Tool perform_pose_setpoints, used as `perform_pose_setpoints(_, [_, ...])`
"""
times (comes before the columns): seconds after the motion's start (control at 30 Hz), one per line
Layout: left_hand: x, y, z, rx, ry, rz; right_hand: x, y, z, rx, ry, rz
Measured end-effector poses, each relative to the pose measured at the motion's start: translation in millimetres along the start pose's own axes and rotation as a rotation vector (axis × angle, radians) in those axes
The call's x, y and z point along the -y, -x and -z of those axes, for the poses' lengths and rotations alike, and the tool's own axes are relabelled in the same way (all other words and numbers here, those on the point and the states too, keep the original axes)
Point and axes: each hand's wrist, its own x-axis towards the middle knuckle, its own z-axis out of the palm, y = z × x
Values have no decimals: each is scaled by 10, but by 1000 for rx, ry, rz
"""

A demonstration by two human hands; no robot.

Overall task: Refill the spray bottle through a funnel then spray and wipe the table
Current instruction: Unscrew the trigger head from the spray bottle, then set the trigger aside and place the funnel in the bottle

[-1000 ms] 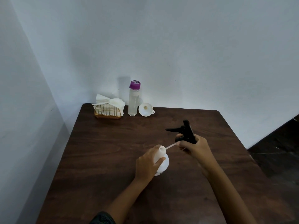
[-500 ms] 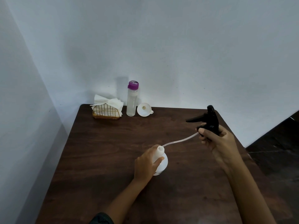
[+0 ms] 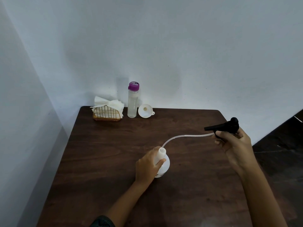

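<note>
Steadying the spray bottle (image 3: 164,168) at frame centre, left hand (image 3: 146,166) grips its neck; right hand (image 3: 236,145), right edge, grips the sprayer head (image 3: 228,126), tube (image 3: 185,136) end at the mouth. Lift straight up, avoid tipping.

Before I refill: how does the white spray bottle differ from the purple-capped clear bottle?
The squat white plastic spray bottle is opaque and uncapped; the tall clear purple-capped bottle is slim and closed. The left hand grips the spray bottle; the clear bottle stands untouched. Both stand upright on the dark wooden table.
</note>
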Motion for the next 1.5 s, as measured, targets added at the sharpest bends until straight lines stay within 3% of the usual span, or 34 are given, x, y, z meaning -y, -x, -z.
perform_pose_setpoints(0.63, [-35, 7, 16, 0, 29, 5, 307, -367, 145, -161, 62, 158])
perform_pose_setpoints(0.83, [-80, -10, 37, 37, 38, 69, -187, -795, 274, 41, 393, -84])
perform_pose_setpoints(0.97, [-112, -35, 65, 89, 45, 139, -745, -1039, 347, 250, 726, -336])
perform_pose_setpoints(1.13, [-99, -50, 52, 96, 80, 201, -1366, -1146, 353, 454, 940, -613])
perform_pose_setpoints(1.5, [-177, -31, 0, 53, 95, 312, -1850, -1244, 265, 524, 1049, -602])
